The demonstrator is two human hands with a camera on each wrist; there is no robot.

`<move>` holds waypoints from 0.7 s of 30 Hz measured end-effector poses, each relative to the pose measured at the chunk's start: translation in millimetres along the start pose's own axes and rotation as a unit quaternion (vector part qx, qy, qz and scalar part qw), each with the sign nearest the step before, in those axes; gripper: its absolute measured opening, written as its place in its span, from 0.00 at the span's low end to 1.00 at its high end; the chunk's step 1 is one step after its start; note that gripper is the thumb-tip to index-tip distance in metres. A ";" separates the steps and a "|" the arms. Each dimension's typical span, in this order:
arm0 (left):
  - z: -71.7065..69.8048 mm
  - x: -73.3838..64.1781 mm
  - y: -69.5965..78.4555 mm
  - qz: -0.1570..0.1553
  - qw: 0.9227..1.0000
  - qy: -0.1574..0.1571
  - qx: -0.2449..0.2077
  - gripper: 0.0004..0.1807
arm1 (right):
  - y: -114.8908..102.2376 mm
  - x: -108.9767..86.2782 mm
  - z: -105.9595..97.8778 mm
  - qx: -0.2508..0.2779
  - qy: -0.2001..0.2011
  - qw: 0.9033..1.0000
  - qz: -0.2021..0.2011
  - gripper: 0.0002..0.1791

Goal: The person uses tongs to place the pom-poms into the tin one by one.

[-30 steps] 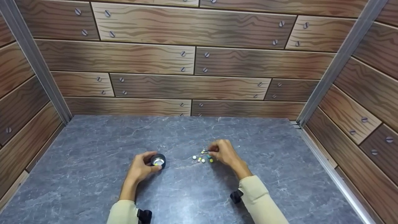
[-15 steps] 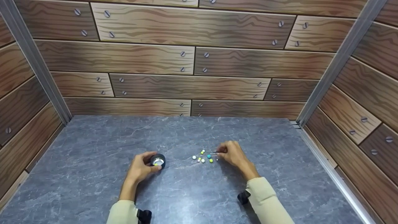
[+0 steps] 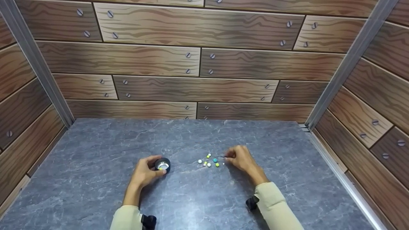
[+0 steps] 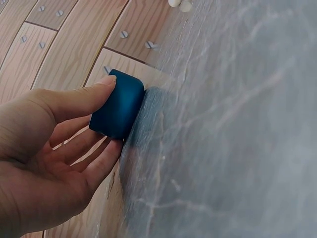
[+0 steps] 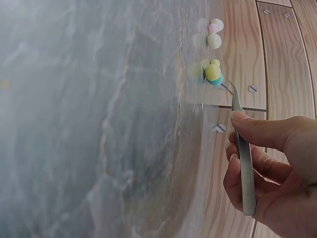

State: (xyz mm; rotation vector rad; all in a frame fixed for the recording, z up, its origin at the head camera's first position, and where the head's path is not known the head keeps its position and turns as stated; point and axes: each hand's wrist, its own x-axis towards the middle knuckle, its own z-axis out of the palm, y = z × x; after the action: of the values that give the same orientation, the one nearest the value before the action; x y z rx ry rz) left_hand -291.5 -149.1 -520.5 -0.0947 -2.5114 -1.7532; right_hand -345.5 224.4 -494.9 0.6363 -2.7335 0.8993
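My left hand holds a small round container upright on the table, thumb on one side and fingers on the other. It looks dark in the head view and blue in the left wrist view; a yellow ball shows inside. Between the thumb and fingers of my right hand is a pair of metal tweezers. Their fine tips are parted and point toward a teal ball, with nothing visible between them. Around it lie a yellow ball, a white ball and several smaller ones.
The grey marbled table is enclosed by wood-patterned walls with metal corner posts. Another white ball lies at the left of the group. A tiny white bead lies near the right fingertips.
My right hand has drawn back to the right with the tweezers, uncovering the teal ball and the tiny bead. Over the last half second it has barely shifted. The left hand and container stay put.
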 end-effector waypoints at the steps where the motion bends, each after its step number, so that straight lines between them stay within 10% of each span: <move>1: -0.2 -0.2 0.3 0.000 1.000 0.000 0.002 0.32 | 0.1 -0.5 -0.2 0.000 -0.002 1.000 0.002 0.03; 21: 0.3 -0.4 2.0 -0.012 1.000 -0.005 -0.018 0.33 | 0.8 -3.9 -0.2 -0.001 -0.023 0.999 0.026 0.02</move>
State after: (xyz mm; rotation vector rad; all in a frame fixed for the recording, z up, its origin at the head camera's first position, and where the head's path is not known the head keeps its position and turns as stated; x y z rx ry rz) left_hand -290.9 -148.1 -518.8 -0.0769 -2.4976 -1.8128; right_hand -342.5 226.3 -496.3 0.5955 -2.8044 0.9054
